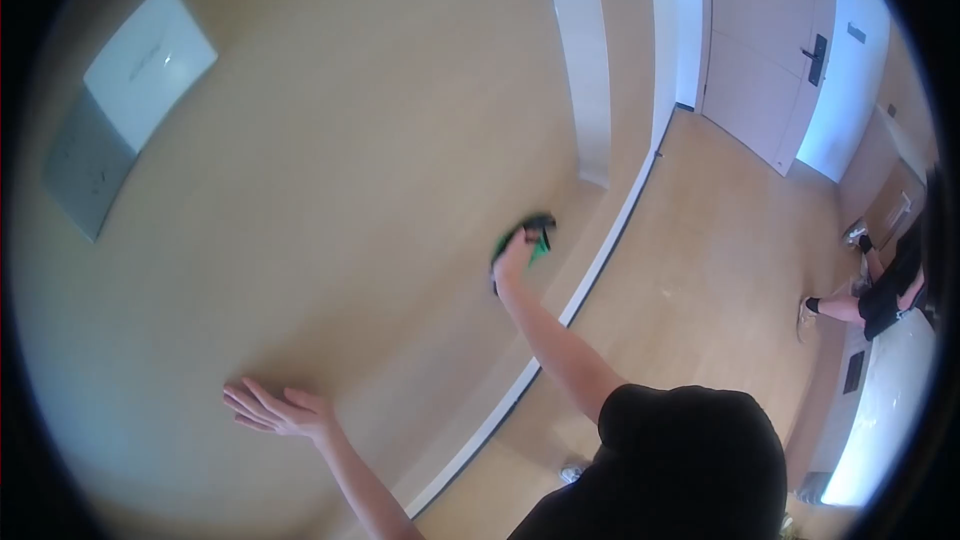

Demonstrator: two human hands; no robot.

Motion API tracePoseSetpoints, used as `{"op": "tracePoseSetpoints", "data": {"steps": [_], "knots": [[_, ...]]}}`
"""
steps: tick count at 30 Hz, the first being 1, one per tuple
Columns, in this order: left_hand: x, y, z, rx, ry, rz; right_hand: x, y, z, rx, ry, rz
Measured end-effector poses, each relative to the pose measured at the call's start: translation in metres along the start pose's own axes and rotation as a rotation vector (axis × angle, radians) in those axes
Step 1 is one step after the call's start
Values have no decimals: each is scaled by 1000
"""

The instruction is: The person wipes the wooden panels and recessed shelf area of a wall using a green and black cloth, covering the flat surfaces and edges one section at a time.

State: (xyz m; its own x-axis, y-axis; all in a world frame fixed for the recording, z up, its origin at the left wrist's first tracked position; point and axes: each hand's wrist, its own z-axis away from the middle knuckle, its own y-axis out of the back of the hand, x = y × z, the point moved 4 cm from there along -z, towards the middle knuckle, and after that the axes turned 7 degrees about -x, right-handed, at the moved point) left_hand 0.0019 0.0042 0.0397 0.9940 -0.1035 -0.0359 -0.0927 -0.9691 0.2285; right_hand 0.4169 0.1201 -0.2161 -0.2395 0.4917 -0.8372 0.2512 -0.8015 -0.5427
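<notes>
My right hand is stretched out low on the beige wall, pressing a green cloth against it just above the white baseboard. My left hand lies flat on the same wall, fingers spread, holding nothing. My black sleeve and shoulder fill the lower right of the view.
A white panel with a grey one below it hangs on the wall at upper left. A white door with a dark handle stands at the far end of the wooden floor. Another person in dark clothes is at the right edge.
</notes>
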Motion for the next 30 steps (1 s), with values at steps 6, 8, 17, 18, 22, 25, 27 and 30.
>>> {"op": "tracePoseSetpoints", "data": {"steps": [6, 8, 17, 18, 22, 25, 27, 30], "knots": [[-13, -2, -39, 11, -24, -99, -26, -49, 30, -209, 466, 551], [11, 2, -46, 42, -2, -69, -68, -89, 16, -250, 430, 298], [171, -25, -108, -27, -109, 286, -487, -320, 65, -495, 1114, 140], [190, -32, -111, -43, -140, 344, -518, -344, 67, -536, 1241, 173], [210, -53, -110, -91, -91, 150, -531, -358, 72, -617, 1338, 84], [206, -51, -120, -75, -71, 44, -492, -321, 26, -662, 1193, 148], [211, -49, -119, -20, -92, 20, -433, -273, -14, -576, 1104, 309], [217, -46, -128, -16, -89, -20, -299, -190, -73, -348, 949, 432]]}}
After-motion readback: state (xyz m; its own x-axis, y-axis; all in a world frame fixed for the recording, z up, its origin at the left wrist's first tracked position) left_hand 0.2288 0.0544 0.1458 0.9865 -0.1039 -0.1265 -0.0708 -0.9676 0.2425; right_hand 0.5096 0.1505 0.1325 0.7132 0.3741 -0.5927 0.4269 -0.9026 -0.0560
